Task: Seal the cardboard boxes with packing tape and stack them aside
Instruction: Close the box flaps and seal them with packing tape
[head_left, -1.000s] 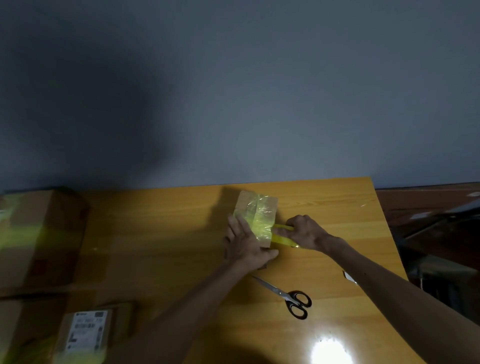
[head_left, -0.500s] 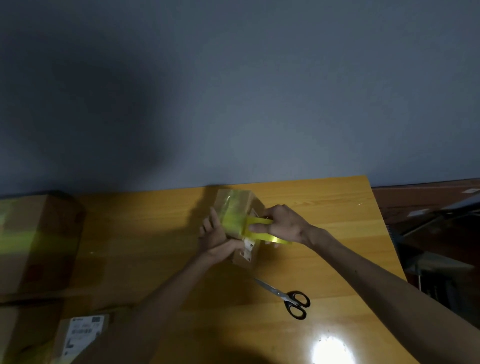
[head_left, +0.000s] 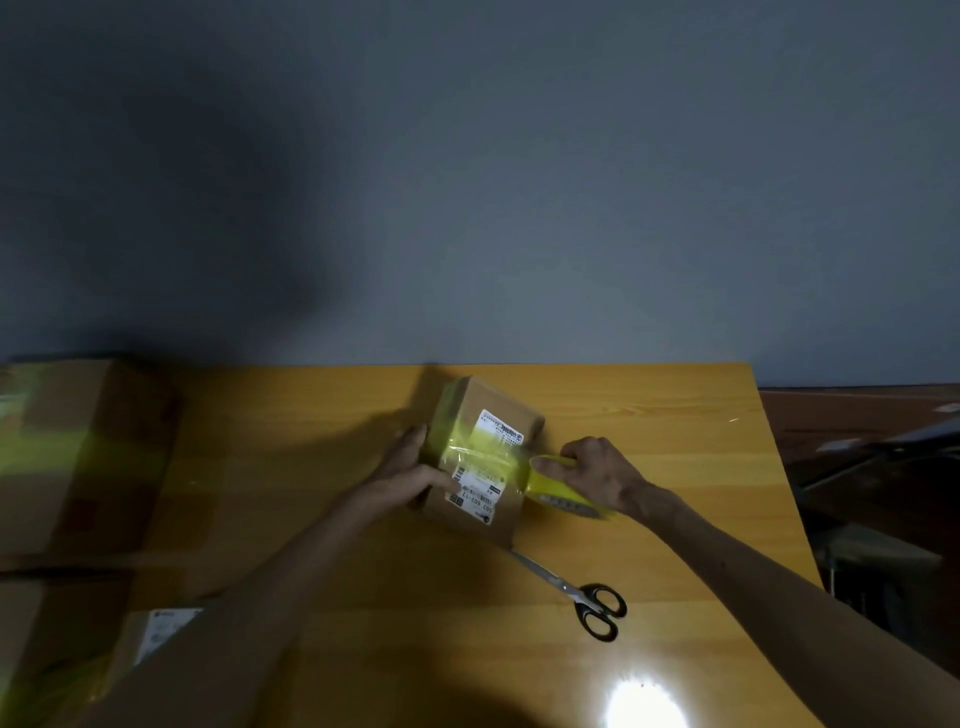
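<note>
The fingers (head_left: 558, 470) of the right hand (head_left: 597, 475) are curled tight through and around the yellow tape roll (head_left: 563, 493), while the left hand (head_left: 410, 475) has its fingers spread flat and closed against the near left side of the small cardboard box (head_left: 480, 462), which sits on the bench (head_left: 649, 415) directly between the two hands. A stretched band of tape (head_left: 485, 454) runs from the roll across the labelled top of the box.

The likely trouble is that the thin film twists or folds onto itself if the roll is pulled at an angle, leaving a wrinkled seal. A hard pull could also slide the light box out from under the left hand. The tape covers part of the shipping label, which may hurt legibility.

Scissors (head_left: 582, 597) lie closed just behind the right wrist, near enough to reach for cutting and not blocking the pull. Larger boxes (head_left: 78, 457) stand well to the left of the left hand, blurred, and clear of the work.
</note>
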